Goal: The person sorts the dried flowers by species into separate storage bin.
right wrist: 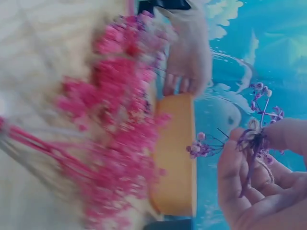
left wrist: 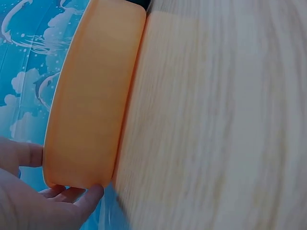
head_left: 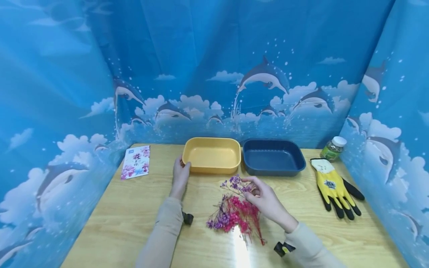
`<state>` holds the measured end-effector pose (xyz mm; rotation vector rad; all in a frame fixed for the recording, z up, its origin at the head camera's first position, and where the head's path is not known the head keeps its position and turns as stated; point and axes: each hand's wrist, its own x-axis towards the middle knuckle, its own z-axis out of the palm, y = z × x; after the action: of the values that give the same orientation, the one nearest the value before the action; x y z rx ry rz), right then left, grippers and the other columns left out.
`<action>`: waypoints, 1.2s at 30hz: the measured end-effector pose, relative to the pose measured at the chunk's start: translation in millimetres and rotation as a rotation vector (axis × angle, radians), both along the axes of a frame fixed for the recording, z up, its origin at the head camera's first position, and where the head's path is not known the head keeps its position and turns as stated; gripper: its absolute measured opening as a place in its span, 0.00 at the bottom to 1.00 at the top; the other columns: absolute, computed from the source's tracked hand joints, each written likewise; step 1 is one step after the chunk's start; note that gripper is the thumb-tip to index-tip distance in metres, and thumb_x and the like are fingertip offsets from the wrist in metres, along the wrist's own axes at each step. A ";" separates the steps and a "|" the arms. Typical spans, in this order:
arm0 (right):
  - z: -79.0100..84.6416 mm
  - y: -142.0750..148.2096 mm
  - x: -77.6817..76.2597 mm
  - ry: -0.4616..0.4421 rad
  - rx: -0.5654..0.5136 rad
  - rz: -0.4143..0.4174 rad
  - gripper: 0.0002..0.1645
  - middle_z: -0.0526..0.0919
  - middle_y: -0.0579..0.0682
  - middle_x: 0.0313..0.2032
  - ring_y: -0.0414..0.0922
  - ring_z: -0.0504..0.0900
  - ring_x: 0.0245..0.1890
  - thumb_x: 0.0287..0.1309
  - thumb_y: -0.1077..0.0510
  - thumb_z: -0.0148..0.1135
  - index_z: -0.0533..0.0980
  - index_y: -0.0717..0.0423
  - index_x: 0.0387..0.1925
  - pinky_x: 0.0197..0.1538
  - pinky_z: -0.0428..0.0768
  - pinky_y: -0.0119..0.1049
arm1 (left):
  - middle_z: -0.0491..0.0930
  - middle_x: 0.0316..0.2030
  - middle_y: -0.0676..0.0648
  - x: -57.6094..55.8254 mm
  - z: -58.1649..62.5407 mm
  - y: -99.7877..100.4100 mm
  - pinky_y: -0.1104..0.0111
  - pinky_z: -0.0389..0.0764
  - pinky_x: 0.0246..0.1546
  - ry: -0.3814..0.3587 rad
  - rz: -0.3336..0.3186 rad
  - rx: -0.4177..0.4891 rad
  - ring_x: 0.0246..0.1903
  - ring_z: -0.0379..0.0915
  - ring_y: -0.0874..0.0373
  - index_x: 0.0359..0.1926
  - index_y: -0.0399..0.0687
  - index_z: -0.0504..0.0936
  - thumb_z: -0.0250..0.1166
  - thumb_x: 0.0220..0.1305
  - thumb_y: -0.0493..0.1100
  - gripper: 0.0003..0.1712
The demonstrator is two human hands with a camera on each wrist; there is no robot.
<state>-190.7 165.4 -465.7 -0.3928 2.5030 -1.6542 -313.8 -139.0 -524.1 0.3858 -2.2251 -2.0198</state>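
Observation:
At the left end of a yellow rectangular container, my left hand holds the wall, with the thumb by the rim and the fingers against the outside. The left wrist view shows the fingertips touching the end of that container. Between thumb and fingers, my right hand pinches a small sprig of purple dried flowers. It is above the table, just in front of the containers. Below it lies a loose bunch of pink dried flowers, with purple dried flowers at its left side.
A dark blue container stands right beside the yellow one. At the right lie yellow-and-black work gloves, with a white-lidded jar behind them. A flower-printed booklet lies at the left of the wooden table. Dolphin-printed curtains surround it.

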 end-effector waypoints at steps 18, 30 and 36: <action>46.7 -60.1 -98.1 0.100 0.137 0.054 0.15 0.83 0.56 0.47 0.50 0.86 0.36 0.75 0.62 0.59 0.77 0.55 0.59 0.35 0.88 0.48 | 0.62 0.78 0.32 4.4 -5.6 -10.1 0.46 0.66 0.80 0.017 -0.050 0.004 0.77 0.61 0.36 0.81 0.36 0.57 0.52 0.80 0.39 0.34; 13.6 -117.0 -151.2 0.288 0.451 -0.004 0.09 0.87 0.50 0.46 0.48 0.86 0.45 0.70 0.65 0.62 0.79 0.51 0.47 0.46 0.87 0.45 | 0.60 0.79 0.30 6.0 -4.4 -6.0 0.46 0.66 0.80 0.028 -0.055 0.039 0.77 0.60 0.34 0.81 0.36 0.54 0.53 0.79 0.37 0.35; -2.3 -134.7 -162.8 0.322 0.515 0.016 0.11 0.86 0.55 0.47 0.53 0.86 0.50 0.65 0.67 0.66 0.79 0.54 0.47 0.51 0.88 0.49 | 0.59 0.80 0.32 4.0 -4.0 -7.5 0.47 0.65 0.80 0.023 -0.054 0.040 0.78 0.59 0.35 0.82 0.39 0.53 0.52 0.80 0.38 0.36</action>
<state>-353.4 30.6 -468.1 -0.6514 3.0100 -0.9359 -309.8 -146.5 -528.1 0.3082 -2.2079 -2.0869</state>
